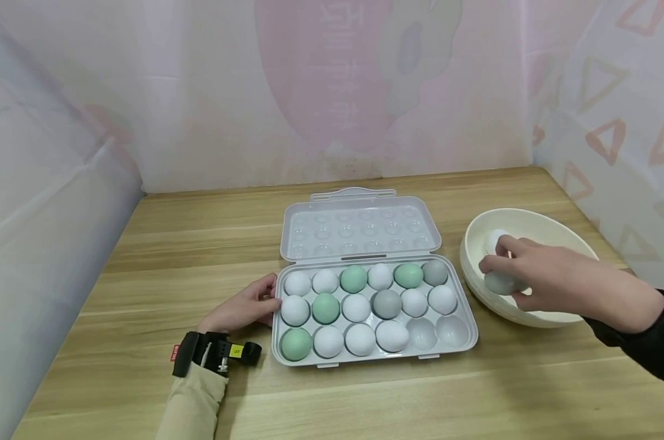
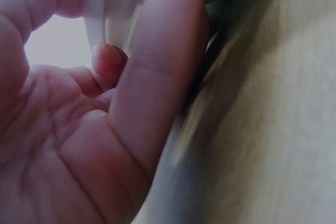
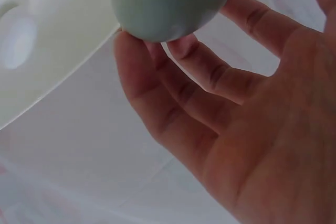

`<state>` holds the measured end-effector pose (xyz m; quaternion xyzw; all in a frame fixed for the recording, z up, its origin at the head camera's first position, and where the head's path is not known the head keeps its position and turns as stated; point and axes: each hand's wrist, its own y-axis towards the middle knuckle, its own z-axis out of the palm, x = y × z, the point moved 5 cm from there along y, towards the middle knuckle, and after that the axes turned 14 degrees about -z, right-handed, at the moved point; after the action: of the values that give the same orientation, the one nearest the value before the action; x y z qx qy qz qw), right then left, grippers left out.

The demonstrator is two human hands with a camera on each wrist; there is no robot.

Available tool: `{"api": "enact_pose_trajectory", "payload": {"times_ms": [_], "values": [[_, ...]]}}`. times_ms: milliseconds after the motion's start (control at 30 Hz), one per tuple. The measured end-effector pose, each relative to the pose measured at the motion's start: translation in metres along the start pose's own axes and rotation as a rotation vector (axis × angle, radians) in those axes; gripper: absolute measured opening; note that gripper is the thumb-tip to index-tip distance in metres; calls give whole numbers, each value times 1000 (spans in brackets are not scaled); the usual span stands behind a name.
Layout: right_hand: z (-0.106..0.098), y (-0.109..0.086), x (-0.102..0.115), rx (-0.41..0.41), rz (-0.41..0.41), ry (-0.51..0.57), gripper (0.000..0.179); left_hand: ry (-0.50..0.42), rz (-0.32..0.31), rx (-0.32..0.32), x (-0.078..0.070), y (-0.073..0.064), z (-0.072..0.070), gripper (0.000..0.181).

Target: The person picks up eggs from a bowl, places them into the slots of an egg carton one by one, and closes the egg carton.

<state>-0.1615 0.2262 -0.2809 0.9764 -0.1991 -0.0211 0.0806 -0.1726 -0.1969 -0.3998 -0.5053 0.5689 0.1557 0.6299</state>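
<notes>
My right hand [image 1: 568,281] holds a grey egg [image 1: 502,284] over the near left side of the cream bowl [image 1: 559,238]. In the right wrist view the fingertips support the pale grey-green egg [image 3: 170,3] from below. One white egg [image 1: 495,238] shows in the bowl behind the hand. At the left end of the egg tray [image 1: 469,351], my left hand [image 1: 240,308] grips its wall between thumb and fingers. White, green and grey eggs fill most of the tray's hollows. Two hollows at the front right hold no egg.
The tray's clear lid [image 1: 359,226] lies folded back behind it. A wooden table [image 1: 200,244] bears everything, with printed cloth walls [image 1: 211,110] at the back and sides. The bowl stands close to the right wall.
</notes>
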Motion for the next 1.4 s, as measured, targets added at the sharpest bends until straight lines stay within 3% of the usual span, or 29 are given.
{"api": "enact_pose_trajectory", "payload": {"times_ms": [267,467,700,967,1200,1400], "values": [[-3,29,30,-46,-74,19,51,0,-5,-4,0,-1,-1,11],[10,45,45,-21,-138,38,52,-1,-11,-3,-1,1,0,12],[25,56,65,-13,-238,-16,49,-13,-13,0,-1,0,1,11],[40,62,75,-13,-247,-74,44,-18,-15,-2,0,1,0,11],[55,68,80,40,-231,-70,45,-14,-15,-4,0,0,0,12],[61,72,87,-17,-287,-172,35,-23,-8,1,0,0,1,11]]}}
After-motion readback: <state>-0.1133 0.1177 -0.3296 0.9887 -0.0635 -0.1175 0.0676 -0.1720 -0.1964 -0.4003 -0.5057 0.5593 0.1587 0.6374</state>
